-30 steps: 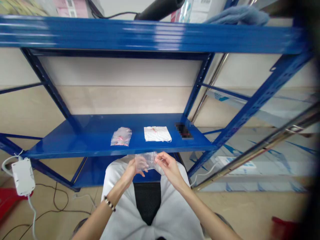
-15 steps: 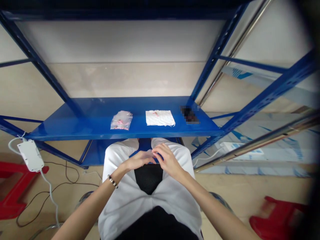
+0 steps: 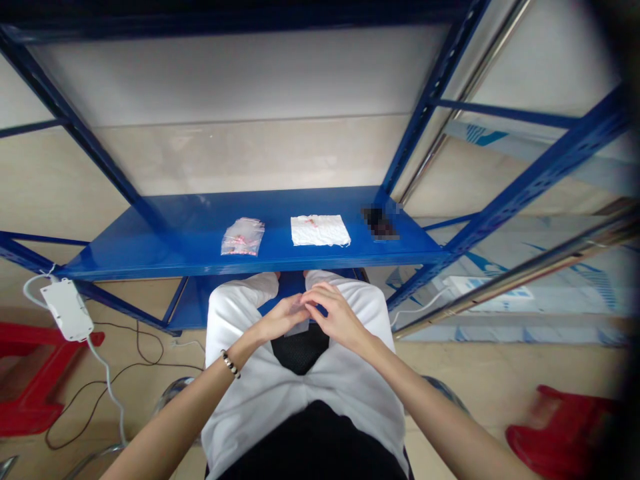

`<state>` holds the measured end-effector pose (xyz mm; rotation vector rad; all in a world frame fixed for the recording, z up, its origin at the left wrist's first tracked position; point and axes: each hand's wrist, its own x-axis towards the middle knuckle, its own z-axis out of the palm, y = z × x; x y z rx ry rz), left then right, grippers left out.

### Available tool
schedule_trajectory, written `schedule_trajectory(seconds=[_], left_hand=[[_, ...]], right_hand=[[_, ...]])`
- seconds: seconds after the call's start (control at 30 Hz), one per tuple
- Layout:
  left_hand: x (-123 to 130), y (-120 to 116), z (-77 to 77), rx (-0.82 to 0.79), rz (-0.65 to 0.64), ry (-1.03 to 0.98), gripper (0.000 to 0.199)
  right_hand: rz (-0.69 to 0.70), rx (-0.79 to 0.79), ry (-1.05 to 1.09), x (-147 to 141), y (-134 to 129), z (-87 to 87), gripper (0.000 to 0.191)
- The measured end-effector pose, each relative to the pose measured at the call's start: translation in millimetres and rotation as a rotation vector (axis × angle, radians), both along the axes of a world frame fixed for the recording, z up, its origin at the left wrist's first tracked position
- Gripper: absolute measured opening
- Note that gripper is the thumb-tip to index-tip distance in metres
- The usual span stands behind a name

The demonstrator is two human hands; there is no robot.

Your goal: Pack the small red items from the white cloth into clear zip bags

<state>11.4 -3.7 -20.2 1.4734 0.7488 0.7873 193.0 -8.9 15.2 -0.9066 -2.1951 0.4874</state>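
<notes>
My left hand (image 3: 281, 318) and my right hand (image 3: 334, 313) meet above my lap, in front of the shelf edge. Between their fingertips is a small clear plastic bag (image 3: 299, 328), partly showing below the left fingers; the rest is hidden. Both hands have their fingers closed on it. Ahead on the blue shelf (image 3: 165, 230) lies a zip bag (image 3: 243, 237) with small red and pink pieces in it. To its right a white cloth (image 3: 320, 231) lies flat, with a small reddish item (image 3: 312, 222) on top.
A dark, pixelated object (image 3: 380, 223) lies at the shelf's right end. Blue uprights frame both sides. A white power box (image 3: 67, 310) hangs at the left with its cable. Red stools (image 3: 30, 373) stand on the floor to either side, and dark cords run across the floor at left.
The view has shifted slightly. My hands stay together, and the fingers have turned a little, so more of the clear bag shows under the left hand.
</notes>
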Motion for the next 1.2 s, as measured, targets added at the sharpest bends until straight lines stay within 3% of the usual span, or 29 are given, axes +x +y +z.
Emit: schedule_trajectory(seconds=[0.2, 0.4, 0.63, 0.77, 0.93, 1.07, 1.2], left_hand=[[-1.6, -0.9, -3.6, 0.146, 0.08, 0.05, 0.026], [-3.1, -2.8, 2.2, 0.21, 0.077, 0.14, 0.02], [-8.1, -1.5, 1.7, 0.363, 0.09, 0.29, 0.032], [-11.7, -7.3, 8.8, 0.576, 0.142, 0.605, 0.035], [-11.7, -13.9, 21.8, 0.778, 0.091, 0.893, 0.025], [-13.6, -12.9, 24.8, 0.85, 0.056, 0.936, 0.025], [-18.0, -10.9, 26.3, 0.82, 0.025, 0.915, 0.027]], right_hand=[[-0.096, 0.074, -0.053, -4.0, -4.3, -5.8, 0.038], [-0.128, 0.014, -0.002, -7.0, -8.6, -2.3, 0.033], [0.067, -0.092, 0.016, -8.6, -5.3, -12.3, 0.041], [0.112, -0.089, -0.049, -8.3, -6.5, -15.0, 0.04], [0.178, -0.007, -0.255, -7.8, -14.1, -15.7, 0.038], [0.165, -0.001, -0.361, -9.3, -19.2, -19.2, 0.038], [0.172, 0.009, -0.409, -11.3, -21.1, -16.6, 0.029]])
